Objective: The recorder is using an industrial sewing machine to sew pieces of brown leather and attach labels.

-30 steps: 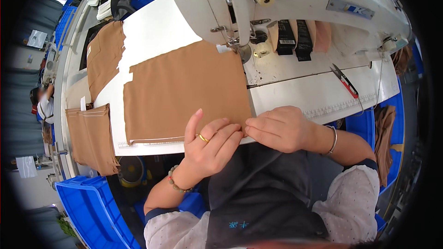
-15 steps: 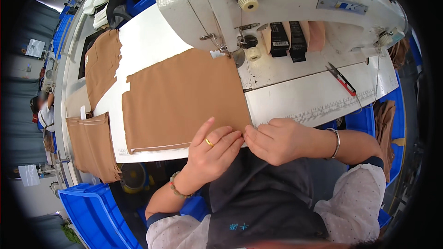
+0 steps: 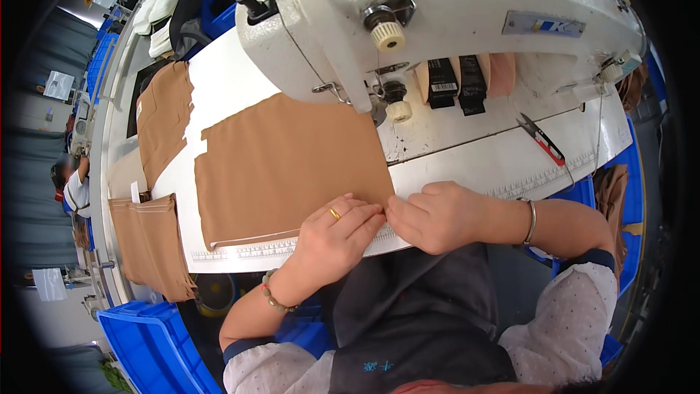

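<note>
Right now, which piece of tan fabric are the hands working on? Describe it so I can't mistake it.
Start at the white sewing machine on the white table. Just in front of its needle lies a large, flat, roughly square tan fabric panel. The left hand and right hand pinch its near right corner; the other tan pieces lie or hang untouched at the table's left end.

Fabric panel (image 3: 292,164) on table (image 3: 467,168), centre frame; sewing machine (image 3: 437,7) above; thread snips (image 3: 543,140) right; fabric stack (image 3: 149,244) lower left.
</note>
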### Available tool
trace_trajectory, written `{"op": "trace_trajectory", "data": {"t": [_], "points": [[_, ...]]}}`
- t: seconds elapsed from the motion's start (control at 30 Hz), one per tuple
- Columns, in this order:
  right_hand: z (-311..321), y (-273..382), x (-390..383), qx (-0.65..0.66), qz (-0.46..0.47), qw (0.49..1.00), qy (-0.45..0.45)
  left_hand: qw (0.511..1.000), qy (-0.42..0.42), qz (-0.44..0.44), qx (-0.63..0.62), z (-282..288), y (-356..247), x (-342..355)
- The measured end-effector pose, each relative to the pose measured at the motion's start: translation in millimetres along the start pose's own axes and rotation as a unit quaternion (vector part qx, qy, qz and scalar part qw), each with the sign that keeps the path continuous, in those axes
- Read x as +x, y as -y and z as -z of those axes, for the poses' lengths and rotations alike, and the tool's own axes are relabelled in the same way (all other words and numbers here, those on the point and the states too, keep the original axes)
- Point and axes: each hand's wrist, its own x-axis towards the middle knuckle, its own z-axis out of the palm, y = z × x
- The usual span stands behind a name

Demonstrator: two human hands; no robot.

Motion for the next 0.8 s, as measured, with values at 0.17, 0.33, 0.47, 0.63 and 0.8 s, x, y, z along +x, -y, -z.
{"op": "trace_trajectory", "data": {"t": [0.17,0.33,0.47,0.63,0.8], "points": [[-6.6,-15.9,1.6,0.032,0.000,0.999,0.034,1.000,0.005,-0.009,0.013,-1.1,17.4,8.0],[-17.1,-31.4,4.9,0.029,-0.009,0.999,0.036,1.000,-0.002,-0.006,0.027,-1.3,31.0,18.1],[-22.7,-42.2,7.5,0.032,-0.020,0.999,0.031,0.999,-0.005,-0.010,0.048,-2.7,42.6,25.3],[-33.9,-56.1,9.0,0.039,-0.036,0.998,0.030,0.999,-0.011,0.002,0.044,-4.7,56.7,34.4],[-40.6,-69.9,14.5,0.027,-0.048,0.998,0.036,0.998,-0.013,-0.001,0.055,-4.4,70.8,44.0]]}}
